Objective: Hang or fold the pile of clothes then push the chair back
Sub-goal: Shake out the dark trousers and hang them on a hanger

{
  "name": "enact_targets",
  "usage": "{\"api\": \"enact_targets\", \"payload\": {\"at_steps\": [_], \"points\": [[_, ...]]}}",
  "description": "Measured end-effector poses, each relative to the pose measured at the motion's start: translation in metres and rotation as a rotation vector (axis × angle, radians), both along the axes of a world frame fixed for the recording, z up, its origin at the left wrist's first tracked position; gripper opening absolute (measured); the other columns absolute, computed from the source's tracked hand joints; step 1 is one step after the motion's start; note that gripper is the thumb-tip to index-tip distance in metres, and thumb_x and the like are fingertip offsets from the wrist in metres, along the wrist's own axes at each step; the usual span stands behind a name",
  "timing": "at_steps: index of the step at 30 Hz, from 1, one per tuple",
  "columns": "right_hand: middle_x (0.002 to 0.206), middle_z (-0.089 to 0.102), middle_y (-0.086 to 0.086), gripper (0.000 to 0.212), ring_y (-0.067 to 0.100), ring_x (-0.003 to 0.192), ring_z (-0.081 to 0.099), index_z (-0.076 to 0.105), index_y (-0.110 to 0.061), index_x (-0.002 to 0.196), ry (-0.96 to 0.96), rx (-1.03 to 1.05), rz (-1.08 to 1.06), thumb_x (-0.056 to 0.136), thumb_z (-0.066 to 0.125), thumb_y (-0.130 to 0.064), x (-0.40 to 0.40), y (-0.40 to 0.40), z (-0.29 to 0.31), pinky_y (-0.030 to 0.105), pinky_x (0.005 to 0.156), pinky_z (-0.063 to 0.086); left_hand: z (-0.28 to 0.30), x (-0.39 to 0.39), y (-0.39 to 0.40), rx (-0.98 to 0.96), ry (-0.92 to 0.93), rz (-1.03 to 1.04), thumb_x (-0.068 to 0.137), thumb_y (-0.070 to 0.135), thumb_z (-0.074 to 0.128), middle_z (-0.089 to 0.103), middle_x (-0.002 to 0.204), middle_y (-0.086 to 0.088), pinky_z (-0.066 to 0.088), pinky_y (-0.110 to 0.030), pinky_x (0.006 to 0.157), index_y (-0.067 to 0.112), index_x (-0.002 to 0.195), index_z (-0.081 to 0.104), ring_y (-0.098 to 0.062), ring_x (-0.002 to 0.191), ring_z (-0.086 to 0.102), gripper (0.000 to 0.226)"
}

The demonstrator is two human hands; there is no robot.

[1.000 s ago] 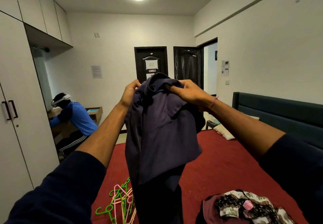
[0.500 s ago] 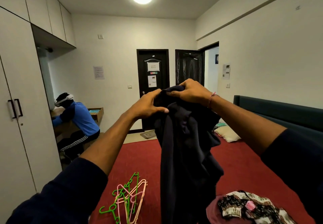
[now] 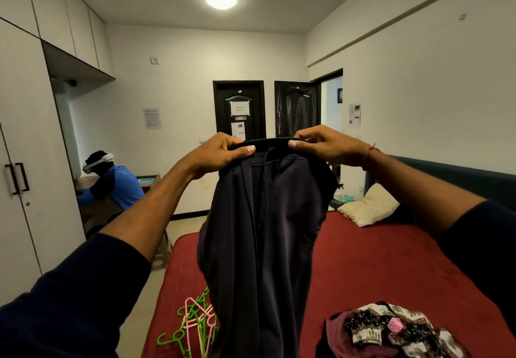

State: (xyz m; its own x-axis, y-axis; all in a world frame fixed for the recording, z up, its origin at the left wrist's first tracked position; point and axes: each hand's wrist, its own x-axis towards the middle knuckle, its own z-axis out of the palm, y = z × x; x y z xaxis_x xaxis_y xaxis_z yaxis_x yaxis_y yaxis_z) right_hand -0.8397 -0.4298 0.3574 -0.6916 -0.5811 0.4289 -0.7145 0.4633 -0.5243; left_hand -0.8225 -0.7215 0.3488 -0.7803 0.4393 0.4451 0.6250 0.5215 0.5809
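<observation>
The hands are now further apart than a moment ago, and the dark pants (image 3: 262,234) are now stretched flat at the top instead of being bunched up. The left hand (image 3: 220,152) is pinching the left end of the waistband with its thumb on the front. The right hand (image 3: 324,145) is pinching the right end the same way. The pants are hanging straight down from both hands, up in the air over the red bed (image 3: 377,262). A string is dangling down the front of them. Green and pink hangers (image 3: 195,324) are lying on the bed near the bottom left. A pile of clothes (image 3: 391,332) is sitting on the bed at the bottom right. A cream pillow (image 3: 368,207) is resting by the dark headboard (image 3: 460,179). Another person in a blue top (image 3: 117,184) is sitting at a desk on the left.
</observation>
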Motion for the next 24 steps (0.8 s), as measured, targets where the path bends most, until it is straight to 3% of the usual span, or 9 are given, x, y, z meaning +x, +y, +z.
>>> {"api": "enact_targets", "payload": {"at_steps": [3,5,8,10,12,14,17,21,24], "points": [[0.088,0.071,0.000,0.024,0.011,0.085,0.068,0.072,-0.019,0.093,-0.014,0.025,0.025,0.100,0.056,-0.036,-0.001,0.003,0.003,0.024,0.076,0.051,0.007,0.000,-0.001,-0.089,0.002,0.012,0.087,0.050,0.064,0.071,0.094,-0.020,0.056,-0.045,0.082,0.004,0.101,0.076,-0.035,0.089,0.068,0.051],[0.085,0.067,-0.008,0.028,0.006,0.083,0.064,0.070,-0.019,0.093,0.013,0.017,0.060,0.104,0.050,-0.034,-0.001,0.006,0.007,0.021,0.074,0.050,0.012,0.003,-0.002,-0.118,-0.075,0.043,0.075,0.062,0.071,0.073,0.084,-0.017,0.053,-0.032,0.071,0.001,0.088,0.076,-0.027,0.076,0.069,0.063],[0.093,0.067,-0.003,0.037,0.008,0.088,0.063,0.068,-0.009,0.101,0.018,-0.072,0.101,0.106,0.043,-0.036,-0.001,0.018,0.015,0.022,0.080,0.051,0.009,0.003,-0.012,-0.194,-0.212,0.106,0.056,0.075,0.075,0.068,0.066,-0.005,0.046,-0.017,0.055,0.006,0.065,0.069,-0.011,0.060,0.064,0.069],[0.104,0.067,0.004,0.045,0.012,0.096,0.064,0.064,-0.001,0.115,-0.028,-0.097,0.114,0.105,0.040,-0.039,-0.002,0.027,0.019,0.024,0.086,0.053,0.007,0.000,-0.022,-0.247,-0.248,0.140,0.053,0.076,0.076,0.065,0.063,-0.004,0.042,-0.018,0.056,0.006,0.063,0.066,-0.014,0.060,0.060,0.072],[0.106,0.069,0.000,0.046,0.011,0.098,0.066,0.062,-0.003,0.120,-0.102,-0.087,0.121,0.105,0.037,-0.039,-0.003,0.034,0.020,0.024,0.085,0.054,0.010,-0.002,-0.030,-0.312,-0.249,0.195,0.063,0.073,0.076,0.060,0.059,-0.003,0.040,-0.021,0.059,0.007,0.061,0.065,-0.014,0.059,0.055,0.067],[0.101,0.069,-0.004,0.043,0.011,0.094,0.067,0.060,-0.007,0.119,-0.176,-0.096,0.137,0.106,0.034,-0.039,-0.005,0.039,0.018,0.023,0.080,0.055,0.015,-0.005,-0.037,-0.365,-0.225,0.238,0.071,0.069,0.072,0.056,0.053,0.002,0.039,-0.020,0.058,0.011,0.053,0.061,-0.010,0.053,0.051,0.061],[0.098,0.069,-0.004,0.038,0.010,0.089,0.067,0.060,-0.012,0.113,-0.296,-0.166,0.197,0.108,0.032,-0.037,-0.007,0.047,0.010,0.021,0.073,0.054,0.022,-0.007,-0.040,-0.424,-0.176,0.259,0.060,0.081,0.065,0.057,0.050,0.006,0.041,-0.016,0.055,0.018,0.048,0.062,-0.004,0.049,0.052,0.064],[0.107,0.071,-0.002,0.038,0.015,0.101,0.067,0.063,-0.016,0.117,-0.340,-0.181,0.252,0.108,0.032,-0.035,-0.013,0.051,-0.002,0.025,0.082,0.055,0.026,-0.019,-0.045,-0.498,-0.074,0.318,0.064,0.085,0.058,0.060,0.051,0.010,0.042,-0.015,0.054,0.018,0.056,0.066,-0.004,0.050,0.055,0.067],[0.118,0.071,0.004,0.042,0.019,0.110,0.068,0.062,-0.013,0.126,-0.493,-0.221,0.302,0.108,0.032,-0.035,-0.016,0.046,-0.009,0.027,0.083,0.056,0.028,-0.029,-0.047,-0.768,0.142,0.426,0.063,0.098,0.033,0.053,0.050,0.012,0.041,-0.023,0.062,0.025,0.058,0.058,-0.006,0.050,0.049,0.078]]}}
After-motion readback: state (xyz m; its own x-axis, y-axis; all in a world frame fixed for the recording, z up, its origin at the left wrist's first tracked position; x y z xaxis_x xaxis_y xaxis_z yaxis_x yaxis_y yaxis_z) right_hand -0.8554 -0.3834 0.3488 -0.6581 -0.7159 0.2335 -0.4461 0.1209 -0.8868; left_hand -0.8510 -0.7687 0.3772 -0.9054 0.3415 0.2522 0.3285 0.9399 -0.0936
